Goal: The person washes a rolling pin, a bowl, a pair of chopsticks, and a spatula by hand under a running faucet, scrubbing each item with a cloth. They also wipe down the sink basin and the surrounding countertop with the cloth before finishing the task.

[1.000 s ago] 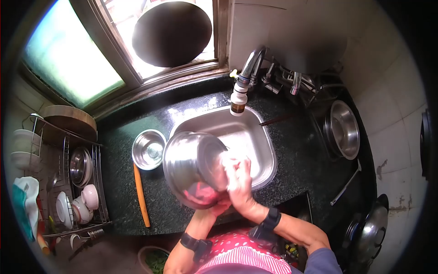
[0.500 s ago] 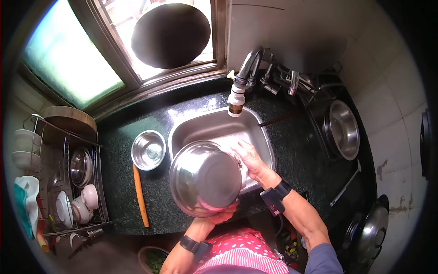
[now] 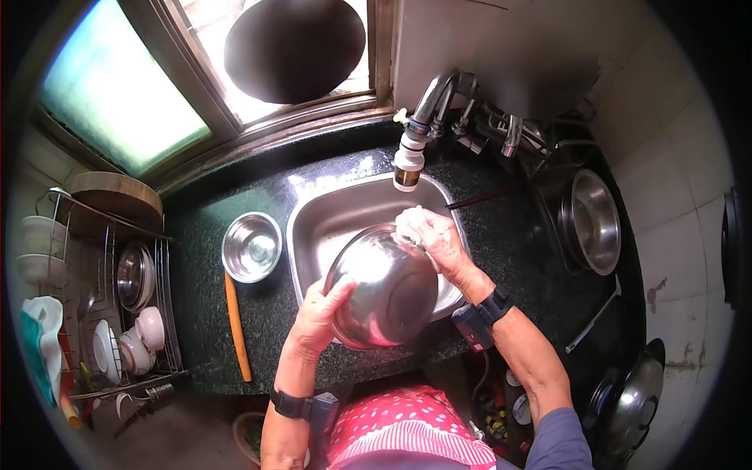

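- From where I stand, the big metal bowl (image 3: 384, 301) is held up over the near part of the sink (image 3: 329, 210), tilted, its rounded underside facing upward.
- The person's left hand (image 3: 315, 319) is clamped on the bowl's left edge, thumb against the outer wall; I can't make out the fingers tucked behind.
- The right hand (image 3: 445, 249) has its fingers closed around a crumpled white cloth (image 3: 409, 225), which it presses to the bowl's far rim.
- Just beyond the cloth, the tap (image 3: 427, 111) hangs over the sink, a white filter (image 3: 408, 160) on its end.
- A dark stick (image 3: 478, 199) lies on the counter at the sink's right, one end by the rim.
- Left of the sink, a small metal bowl (image 3: 252, 247) sits upright, with an orange-brown wooden rod (image 3: 237, 330) just beside it.
- Further left, a wire rack (image 3: 171, 313) holds dishes, including pink-white cups (image 3: 150, 329).
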Available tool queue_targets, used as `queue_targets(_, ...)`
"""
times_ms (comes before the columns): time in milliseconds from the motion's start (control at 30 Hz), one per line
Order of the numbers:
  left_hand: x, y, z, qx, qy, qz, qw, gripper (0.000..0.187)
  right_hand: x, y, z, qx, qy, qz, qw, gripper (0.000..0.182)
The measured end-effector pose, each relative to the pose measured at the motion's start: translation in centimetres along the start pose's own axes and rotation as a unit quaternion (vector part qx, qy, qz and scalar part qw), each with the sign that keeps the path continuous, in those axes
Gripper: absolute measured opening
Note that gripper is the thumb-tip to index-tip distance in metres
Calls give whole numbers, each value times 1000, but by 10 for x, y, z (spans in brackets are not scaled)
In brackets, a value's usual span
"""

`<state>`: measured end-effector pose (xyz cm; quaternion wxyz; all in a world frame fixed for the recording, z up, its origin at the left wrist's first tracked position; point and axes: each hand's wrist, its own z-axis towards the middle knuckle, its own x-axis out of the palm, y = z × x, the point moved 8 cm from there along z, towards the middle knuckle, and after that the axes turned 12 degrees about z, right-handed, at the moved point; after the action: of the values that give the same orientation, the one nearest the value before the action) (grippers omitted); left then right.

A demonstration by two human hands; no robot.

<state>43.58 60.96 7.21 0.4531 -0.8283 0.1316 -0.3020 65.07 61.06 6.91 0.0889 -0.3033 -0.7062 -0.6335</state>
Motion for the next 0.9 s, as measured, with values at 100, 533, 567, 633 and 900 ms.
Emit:
queue_targets(100, 28, -16, -5, 25, -2, 141, 990, 34, 28, 17, -6, -93, 2, -164, 982, 15)
queue_targets(533, 43, -48, -36, 136, -55, 148, 978, 34, 34, 7, 8, 5, 32, -16, 999, 29)
queue_targets(567, 40, -49, -34, 137, -56, 149, 978, 34, 27, 4, 9, 3, 33, -15, 999, 29)
queue_targets(633, 23, -51, -33, 171, -98, 27, 980, 27, 10, -13, 2, 31, -29, -28, 999, 30)
queue_targets(900, -1, 6, 11, 58, -83, -395, 913, 40, 10, 4, -40, -179, -223, -81, 955, 28)
